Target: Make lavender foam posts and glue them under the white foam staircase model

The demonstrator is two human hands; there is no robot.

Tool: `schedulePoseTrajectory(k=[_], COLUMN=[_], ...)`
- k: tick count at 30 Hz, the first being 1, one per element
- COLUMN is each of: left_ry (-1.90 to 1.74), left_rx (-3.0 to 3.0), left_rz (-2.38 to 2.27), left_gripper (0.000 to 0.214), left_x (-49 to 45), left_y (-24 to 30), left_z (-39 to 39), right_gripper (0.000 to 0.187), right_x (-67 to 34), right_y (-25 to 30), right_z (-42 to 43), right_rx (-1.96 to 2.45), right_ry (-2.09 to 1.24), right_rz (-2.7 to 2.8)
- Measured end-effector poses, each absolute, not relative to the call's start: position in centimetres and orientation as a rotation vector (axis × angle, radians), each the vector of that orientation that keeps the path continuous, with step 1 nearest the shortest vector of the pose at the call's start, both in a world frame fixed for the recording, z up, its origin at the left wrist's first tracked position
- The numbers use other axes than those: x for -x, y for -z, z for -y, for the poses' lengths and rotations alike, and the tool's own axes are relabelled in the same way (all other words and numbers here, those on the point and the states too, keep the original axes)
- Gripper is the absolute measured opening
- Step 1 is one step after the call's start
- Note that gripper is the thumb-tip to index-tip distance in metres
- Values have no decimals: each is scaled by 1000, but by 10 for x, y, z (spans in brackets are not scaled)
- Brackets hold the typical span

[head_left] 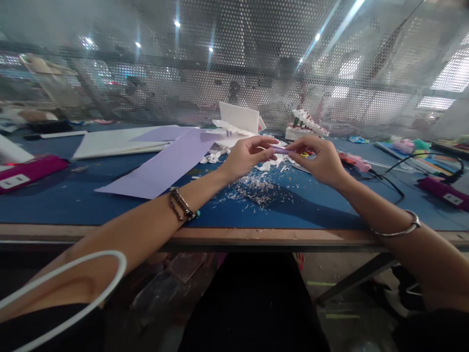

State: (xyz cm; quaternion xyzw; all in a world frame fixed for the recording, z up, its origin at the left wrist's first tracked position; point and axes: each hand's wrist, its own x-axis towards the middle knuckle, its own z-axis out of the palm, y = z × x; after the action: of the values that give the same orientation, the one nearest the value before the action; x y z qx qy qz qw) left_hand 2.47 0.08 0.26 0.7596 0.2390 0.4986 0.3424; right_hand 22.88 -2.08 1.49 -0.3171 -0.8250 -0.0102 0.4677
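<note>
Purple strip point(280, 150) was above the white shavings point(258, 189).
Left hand point(242, 155) and right hand point(321, 159) pinched its ends; it seemed light, bendable, easily creased, best held there.

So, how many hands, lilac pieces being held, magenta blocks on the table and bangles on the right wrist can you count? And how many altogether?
Left hand and right hand: 2
Held lilac piece: 1
Left magenta block and right magenta block: 2
Silver bangle: 1
Total: 6
</note>
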Motion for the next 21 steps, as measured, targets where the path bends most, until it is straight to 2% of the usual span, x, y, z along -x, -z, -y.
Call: schedulePoseTrajectory(k=[21], left_ry=[-1420], left_rx=[-2260], left_rz=[-553], left_gripper=[29], left_x=[-23], left_y=[-1], left_z=[-2], right_gripper=[14], right_x=[-230], right_y=[-15], right_z=[19], right_rx=[758], right_ry=[-31], right_rz=[2015])
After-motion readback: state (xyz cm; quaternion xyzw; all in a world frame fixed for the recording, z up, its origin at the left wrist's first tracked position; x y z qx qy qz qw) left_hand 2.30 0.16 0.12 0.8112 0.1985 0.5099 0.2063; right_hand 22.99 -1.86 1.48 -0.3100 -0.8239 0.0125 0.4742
